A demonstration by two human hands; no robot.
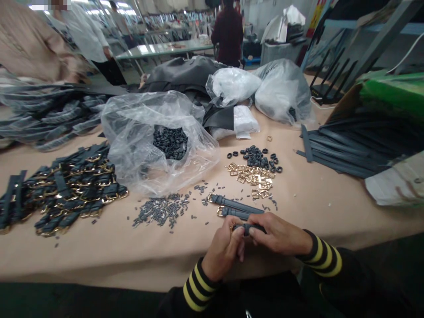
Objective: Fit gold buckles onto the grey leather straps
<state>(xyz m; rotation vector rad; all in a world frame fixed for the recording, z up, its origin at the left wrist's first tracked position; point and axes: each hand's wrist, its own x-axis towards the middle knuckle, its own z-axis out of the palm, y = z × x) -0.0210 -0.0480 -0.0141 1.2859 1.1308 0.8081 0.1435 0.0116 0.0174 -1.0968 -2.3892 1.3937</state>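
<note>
Both my hands are over the table's front edge, pinching a short dark leather watch strap [248,228] with a small gold buckle at its left end. My left hand [223,251] grips the buckle end, and my right hand [278,234] holds the strap from the other side. Just beyond them lie two dark straps with gold buckles [235,205]. Further up are loose gold buckles [250,176], black rubber loops [255,157] and a scatter of small dark grey tubes [159,212]. A clear plastic bag [139,150] holds more black loops [170,142].
A large heap of buckled straps [62,190] lies on the tan table [132,260] at left. Dark strap strips [344,150] lie at right beside a green box [391,95]. Plastic bags [281,90] stand behind. Co-workers [228,33] stand farther back.
</note>
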